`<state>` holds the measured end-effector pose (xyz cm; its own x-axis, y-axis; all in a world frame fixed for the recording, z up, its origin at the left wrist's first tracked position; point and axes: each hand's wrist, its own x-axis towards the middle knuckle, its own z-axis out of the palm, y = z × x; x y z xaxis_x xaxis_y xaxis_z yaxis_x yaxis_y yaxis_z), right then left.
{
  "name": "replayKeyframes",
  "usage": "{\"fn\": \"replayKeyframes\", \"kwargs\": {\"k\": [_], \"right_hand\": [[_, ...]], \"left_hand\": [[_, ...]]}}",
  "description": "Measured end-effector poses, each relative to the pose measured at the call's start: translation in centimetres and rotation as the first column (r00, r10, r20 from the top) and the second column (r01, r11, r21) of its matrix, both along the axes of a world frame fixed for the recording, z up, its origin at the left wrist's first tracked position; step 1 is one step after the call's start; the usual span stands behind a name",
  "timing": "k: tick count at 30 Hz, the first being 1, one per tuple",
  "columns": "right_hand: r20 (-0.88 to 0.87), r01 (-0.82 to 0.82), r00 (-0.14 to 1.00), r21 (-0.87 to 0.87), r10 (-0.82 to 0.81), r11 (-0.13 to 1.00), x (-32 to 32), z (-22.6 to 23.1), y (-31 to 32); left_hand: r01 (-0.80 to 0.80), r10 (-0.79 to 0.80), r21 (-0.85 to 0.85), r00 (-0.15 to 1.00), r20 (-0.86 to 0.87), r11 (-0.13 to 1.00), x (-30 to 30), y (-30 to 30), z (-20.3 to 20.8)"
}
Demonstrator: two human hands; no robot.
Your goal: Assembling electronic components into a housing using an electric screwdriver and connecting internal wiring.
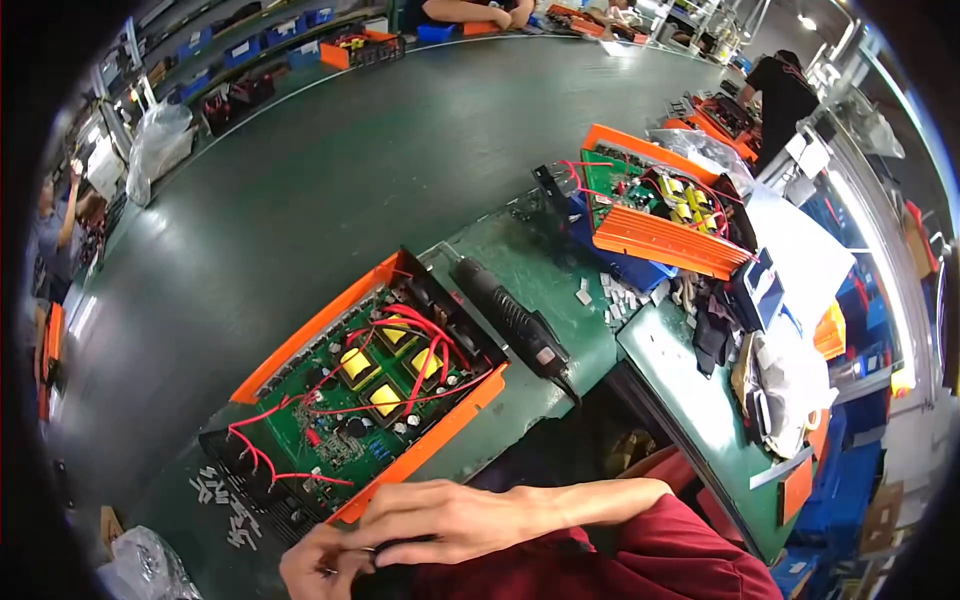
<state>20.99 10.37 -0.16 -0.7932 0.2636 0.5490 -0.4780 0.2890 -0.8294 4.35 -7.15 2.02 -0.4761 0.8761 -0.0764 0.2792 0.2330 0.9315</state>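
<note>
My left hand [322, 566] and my right hand [440, 522] meet at the lower edge, just in front of an open orange device housing [440, 438]. Both have their fingers closed in a pinch. Small dark bits show between the fingertips, too small to name. Inside the housing lies a green circuit board [335, 425] with several yellow-wrapped transformers [385, 399] and red wires [432, 330]. Some red wires loop over the black end panel [250, 470] near my left hand. Right of the housing, a black electric screwdriver [512, 318] rests on the green bench, untouched.
A second open orange housing [665, 240] sits on a blue bin [640, 270] at the right, beside scattered small pale pieces [620, 300]. Dark gloves [712, 335] and plastic bags [785, 385] lie further right. Across the wide dark-green surface [330, 200], other people work at the edges.
</note>
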Motion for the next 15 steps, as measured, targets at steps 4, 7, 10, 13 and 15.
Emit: {"fn": "replayKeyframes", "kwargs": {"k": [4, 7, 10, 13, 15], "right_hand": [[-0.054, -0.072, 0.996, -0.064, 0.069, 0.995, 0.1, -0.3, 0.8], [-0.039, 0.039, 0.998, -0.111, -0.043, 0.993, 2.1, -0.2, 1.3], [0.2, 0.31, 0.939, -0.134, -0.281, 0.941, 4.4, -1.1, 1.4], [0.352, 0.462, 0.847, -0.114, -0.399, 0.88, 6.0, -2.3, 1.4], [0.372, 0.515, 0.821, -0.152, -0.434, 0.844, 6.5, -2.8, 1.2]], "left_hand": [[-0.015, -0.026, 0.177, 0.973, 0.23, 0.984, 0.3, 1.2, -4.0], [0.064, -0.104, 0.187, 0.971, 0.213, 0.98, 1.1, 2.3, -4.2], [-0.068, 0.092, 0.204, 0.99, -0.111, 0.977, 4.2, 6.1, -2.0], [-0.036, 0.107, 0.22, 0.942, -0.319, 0.975, 3.6, 6.4, -2.3], [-0.073, 0.075, 0.186, 0.997, -0.004, 0.98, 3.5, 6.0, -3.0]]}}
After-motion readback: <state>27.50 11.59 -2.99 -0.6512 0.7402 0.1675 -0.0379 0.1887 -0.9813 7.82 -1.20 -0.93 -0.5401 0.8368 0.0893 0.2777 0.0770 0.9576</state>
